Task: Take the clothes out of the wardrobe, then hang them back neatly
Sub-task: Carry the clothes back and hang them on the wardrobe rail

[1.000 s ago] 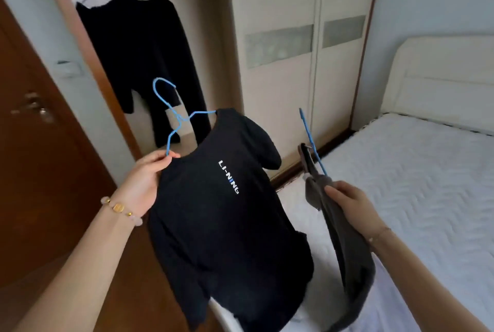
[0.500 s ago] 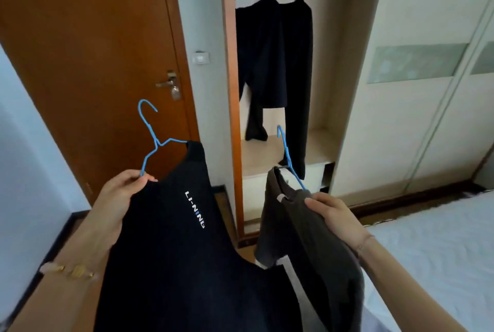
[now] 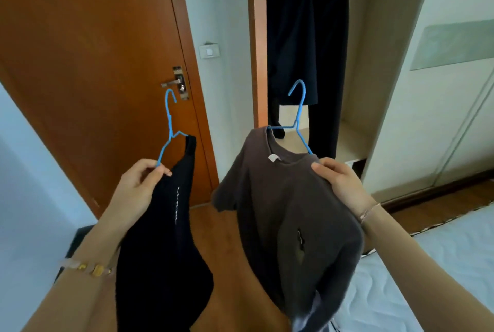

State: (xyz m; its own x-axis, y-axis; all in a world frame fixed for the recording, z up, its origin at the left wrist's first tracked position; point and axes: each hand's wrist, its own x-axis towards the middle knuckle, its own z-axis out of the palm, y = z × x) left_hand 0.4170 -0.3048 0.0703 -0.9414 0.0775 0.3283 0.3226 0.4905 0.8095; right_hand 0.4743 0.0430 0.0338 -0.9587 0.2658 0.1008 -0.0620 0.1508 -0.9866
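Note:
My left hand (image 3: pixel 139 187) grips the shoulder of a black T-shirt (image 3: pixel 160 246) on a blue wire hanger (image 3: pixel 169 128), seen edge-on at lower left. My right hand (image 3: pixel 339 184) grips the shoulder of a grey-brown T-shirt (image 3: pixel 288 214) on a second blue hanger (image 3: pixel 299 115), its collar facing me. Both shirts hang in front of the open wardrobe (image 3: pixel 355 107), where dark clothes (image 3: pixel 307 45) hang on metal hangers from the top rail.
A brown wooden door (image 3: pixel 88 64) with a metal handle (image 3: pixel 176 83) stands at left. A sliding wardrobe door (image 3: pixel 441 91) is at right. A white mattress (image 3: pixel 441 278) fills the lower right corner, above wooden floor (image 3: pixel 227 238).
The view has swung from the bed to the door and wardrobe. The black shirt has turned edge-on, the grey one has turned to face me and both hangers have risen.

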